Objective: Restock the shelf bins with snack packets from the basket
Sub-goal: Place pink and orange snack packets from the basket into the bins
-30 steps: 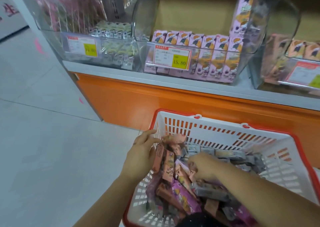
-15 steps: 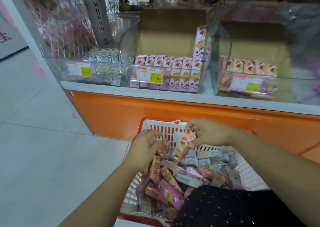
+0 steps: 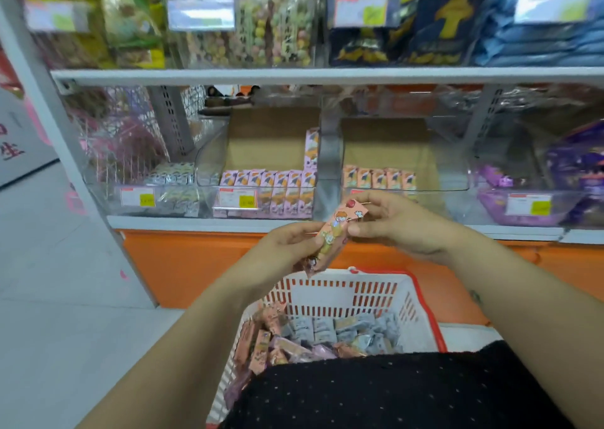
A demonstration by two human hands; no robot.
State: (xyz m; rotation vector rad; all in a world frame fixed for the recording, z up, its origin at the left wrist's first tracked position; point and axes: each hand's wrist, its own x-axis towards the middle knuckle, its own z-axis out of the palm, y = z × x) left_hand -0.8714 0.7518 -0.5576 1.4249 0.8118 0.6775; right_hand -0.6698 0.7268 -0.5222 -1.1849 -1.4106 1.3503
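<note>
Above the far rim of the white basket (image 3: pixel 343 293), both hands hold one peach snack packet (image 3: pixel 336 231) tilted, its upper end leaning away from the basket toward the shelf. The left hand (image 3: pixel 287 249) curls its fingers round the packet's lower end; whether it holds more packets underneath is too blurred to tell. The right hand (image 3: pixel 395 224) pinches the upper end between thumb and fingertips, the other fingers loosely bent. Inside the basket lies a heap of loose packets (image 3: pixel 327 334), peach and pink ones on its left side, grey ones on its right. The near part of the basket is hidden by a black dotted garment (image 3: pixel 392 389). Beyond the basket and higher, on the shelf over an orange panel (image 3: pixel 196 265), stand clear bins: straight above the basket a bin (image 3: pixel 447 167) with a row of peach packets (image 3: pixel 379 177), and to the left of that a bin (image 3: pixel 209 154) with pink packets (image 3: pixel 271 186).
</note>
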